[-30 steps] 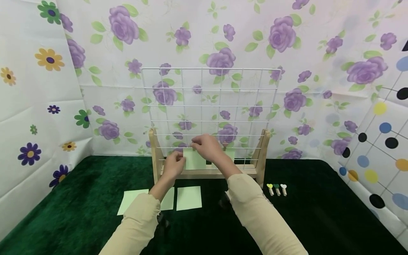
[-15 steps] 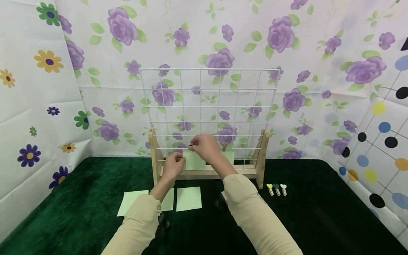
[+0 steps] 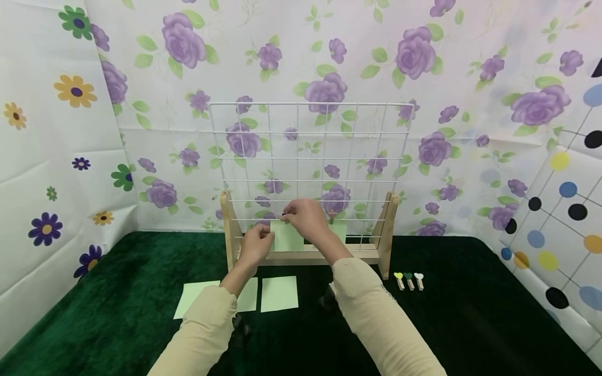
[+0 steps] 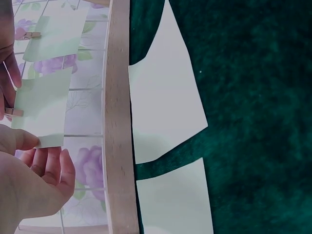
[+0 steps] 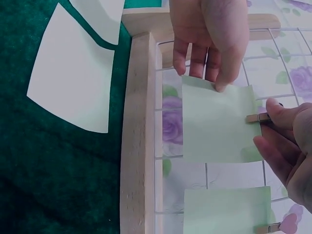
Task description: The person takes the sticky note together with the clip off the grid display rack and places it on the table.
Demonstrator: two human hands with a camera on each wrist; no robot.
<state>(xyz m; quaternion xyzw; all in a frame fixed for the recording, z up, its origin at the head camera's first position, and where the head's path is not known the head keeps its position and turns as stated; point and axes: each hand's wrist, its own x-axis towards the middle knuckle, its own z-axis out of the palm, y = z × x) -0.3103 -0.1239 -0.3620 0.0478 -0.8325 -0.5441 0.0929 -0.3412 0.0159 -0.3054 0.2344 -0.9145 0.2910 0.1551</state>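
My left hand (image 3: 256, 244) pinches the left edge of a pale green paper sheet (image 3: 287, 237), thumb in front, flat against the white wire grid (image 3: 310, 157). My right hand (image 3: 308, 216) pinches a small wooden clothespin (image 5: 258, 118) that sits on the sheet's top edge; a dark bit of it shows between thumb and finger. To the right, a second green sheet (image 5: 226, 207) hangs on the grid from a clothespin with a pink heart (image 5: 288, 224). In the head view, my right hand and forearm partly cover both sheets.
Wooden feet (image 3: 386, 235) hold the grid on a dark green cloth (image 3: 470, 313). Several green sheets lie in front, one being the right-hand sheet (image 3: 279, 293), others partly under my left arm. Three heart clothespins (image 3: 409, 281) lie at the right.
Both hands stay at the same sheet. My right fingers have shifted slightly, and a dark bit shows at their tips that was not visible a second ago.
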